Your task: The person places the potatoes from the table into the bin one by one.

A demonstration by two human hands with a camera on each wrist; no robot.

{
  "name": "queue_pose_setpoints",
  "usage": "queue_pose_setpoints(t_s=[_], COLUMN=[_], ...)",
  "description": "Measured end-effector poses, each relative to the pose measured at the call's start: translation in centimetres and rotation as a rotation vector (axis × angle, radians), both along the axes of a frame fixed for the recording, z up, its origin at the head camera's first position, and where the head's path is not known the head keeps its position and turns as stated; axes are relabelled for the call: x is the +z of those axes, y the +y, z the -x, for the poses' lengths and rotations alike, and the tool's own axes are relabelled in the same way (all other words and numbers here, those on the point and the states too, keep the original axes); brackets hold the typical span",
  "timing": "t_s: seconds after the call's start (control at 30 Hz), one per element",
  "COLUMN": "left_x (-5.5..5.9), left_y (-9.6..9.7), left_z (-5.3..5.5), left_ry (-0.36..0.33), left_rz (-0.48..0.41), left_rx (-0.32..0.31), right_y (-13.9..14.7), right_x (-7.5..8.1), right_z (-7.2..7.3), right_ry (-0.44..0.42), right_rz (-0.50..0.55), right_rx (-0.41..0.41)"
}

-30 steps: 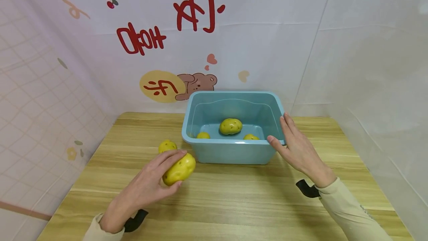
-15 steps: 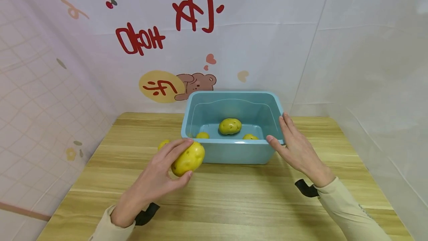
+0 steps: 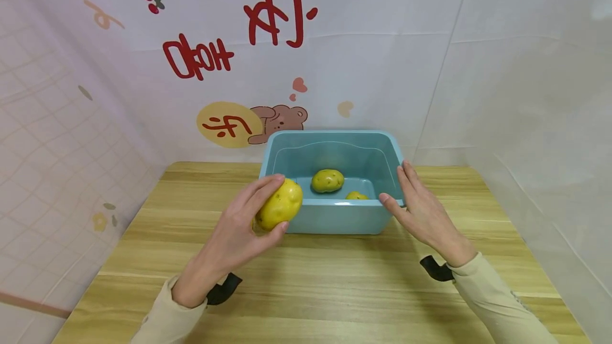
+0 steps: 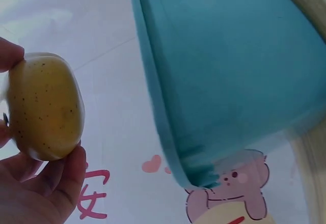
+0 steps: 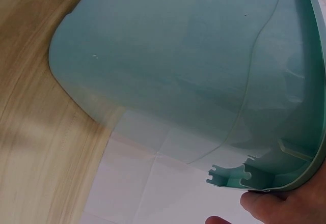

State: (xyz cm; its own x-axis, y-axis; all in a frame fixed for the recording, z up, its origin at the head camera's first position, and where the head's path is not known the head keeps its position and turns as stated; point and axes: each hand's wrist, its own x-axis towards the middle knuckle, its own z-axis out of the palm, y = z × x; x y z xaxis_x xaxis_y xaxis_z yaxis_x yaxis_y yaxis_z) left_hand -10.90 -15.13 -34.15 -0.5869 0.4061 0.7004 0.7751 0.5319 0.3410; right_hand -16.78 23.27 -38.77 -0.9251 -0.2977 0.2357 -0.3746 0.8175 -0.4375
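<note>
My left hand (image 3: 241,224) grips a yellow potato (image 3: 282,205) between thumb and fingers, held up at the near left corner of a blue plastic bin (image 3: 341,217). In the left wrist view the potato (image 4: 47,107) shows small dark specks, and the bin's side (image 4: 239,71) stands beside it. Inside the bin lies one potato (image 3: 327,180), with part of another (image 3: 356,196) showing over the front wall. My right hand (image 3: 425,214) rests on the bin's right rim, fingers straight along it. The right wrist view has its fingertips (image 5: 262,203) at the rim.
The bin stands on a wood-grain table (image 3: 330,285) near its back edge. Behind it hangs a white printed cloth (image 3: 382,78) with red characters and a bear, and more cloth closes off both sides.
My left hand has lifted the potato up and to the right, toward the bin's corner. It now hides the potato on the table and one in the bin. My right hand stays put.
</note>
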Motion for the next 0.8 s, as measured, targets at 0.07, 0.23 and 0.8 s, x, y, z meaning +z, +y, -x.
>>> queue_pose_setpoints(t_s=[0.07,0.23,0.8], left_x=[0.4,1.8,2.6], left_y=[0.3,0.9,2.6], left_z=[0.3,0.9,5.6], left_ry=[0.005,0.003,-0.144], left_rz=[0.003,0.050,0.138], left_rx=[-0.010,-0.030,0.046], right_y=[0.0,-0.1,0.0], right_x=[0.0,0.2,0.2], right_z=[0.0,0.0,-0.1], right_ry=[-0.002,-0.012,-0.021], right_rz=[-0.001,-0.008,-0.016], right_rx=[-0.003,-0.011,-0.012])
